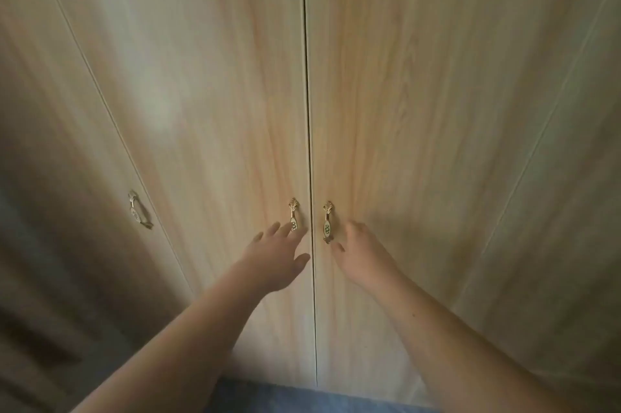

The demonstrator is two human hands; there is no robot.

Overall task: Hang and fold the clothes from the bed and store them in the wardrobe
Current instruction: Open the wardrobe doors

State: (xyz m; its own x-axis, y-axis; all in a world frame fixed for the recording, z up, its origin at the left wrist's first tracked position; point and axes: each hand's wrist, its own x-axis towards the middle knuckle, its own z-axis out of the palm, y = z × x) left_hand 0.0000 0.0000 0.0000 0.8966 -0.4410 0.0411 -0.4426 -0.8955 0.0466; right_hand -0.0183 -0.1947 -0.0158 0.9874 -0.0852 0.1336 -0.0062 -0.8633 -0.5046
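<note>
I see the wardrobe [208, 110] filling the view, its two light wood doors closed. My left hand [275, 254] reaches flat, fingers loose, touching the left gold handle [293, 216]. My right hand [361, 249] is beside the right handle [327, 222], loosely curled, holding nothing. Blue floor [285, 396] lies below the wardrobe.

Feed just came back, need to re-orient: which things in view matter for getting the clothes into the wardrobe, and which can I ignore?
Part of the job:
- left door and right door, both shut
- left handle, with the left hand reaching to it, fingers spread
- right handle, with the right hand beside it

Just there:
- far-left handle on the neighbouring door
- blue floor

No clothes in view.
</note>
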